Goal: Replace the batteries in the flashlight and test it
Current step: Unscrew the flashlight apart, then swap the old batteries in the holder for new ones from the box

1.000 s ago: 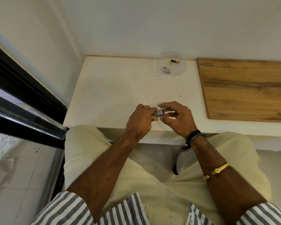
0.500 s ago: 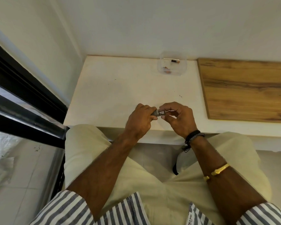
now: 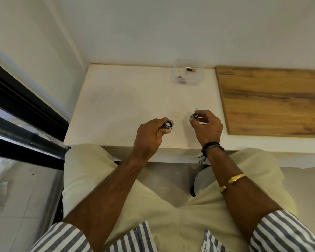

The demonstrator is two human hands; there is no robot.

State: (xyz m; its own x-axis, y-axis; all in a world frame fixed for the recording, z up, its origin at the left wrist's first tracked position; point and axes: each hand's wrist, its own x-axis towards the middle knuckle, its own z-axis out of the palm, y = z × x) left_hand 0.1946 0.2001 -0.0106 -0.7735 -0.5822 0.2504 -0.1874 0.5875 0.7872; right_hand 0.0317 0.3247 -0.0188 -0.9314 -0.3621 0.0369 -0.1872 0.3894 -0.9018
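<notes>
The left hand (image 3: pixel 149 137) is clenched around the flashlight body (image 3: pixel 168 124), with only its open round end showing past the fingers (image 3: pixel 163 132); that end faces up and away from the person. The right hand (image 3: pixel 207 126) grips a small round end cap (image 3: pixel 195 116) between thumb and fingers, the remaining fingers curled in. The 2 parts are apart, with bare bench (image 3: pixel 127 106) showing between them. Both hands sit above the near edge of the white bench; contact with the surface cannot be determined.

A clear plastic container (image 3: pixel 187 73) stands at the far edge of the bench, against the wall and well apart from both hands. Inside it lies 1 battery (image 3: pixel 191 70), black with a copper-coloured end, on its side. Small reddish items (image 3: pixel 181 80) lie near the container's front; their nature is too small to tell.

A wood-grain panel (image 3: pixel 273 100) lies flat to the right of the white surface, near the right hand. The right wrist carries a dark cord bracelet (image 3: pixel 212 147), and a gold bangle (image 3: pixel 234 180) sits further up the forearm. Both sleeves are striped.
</notes>
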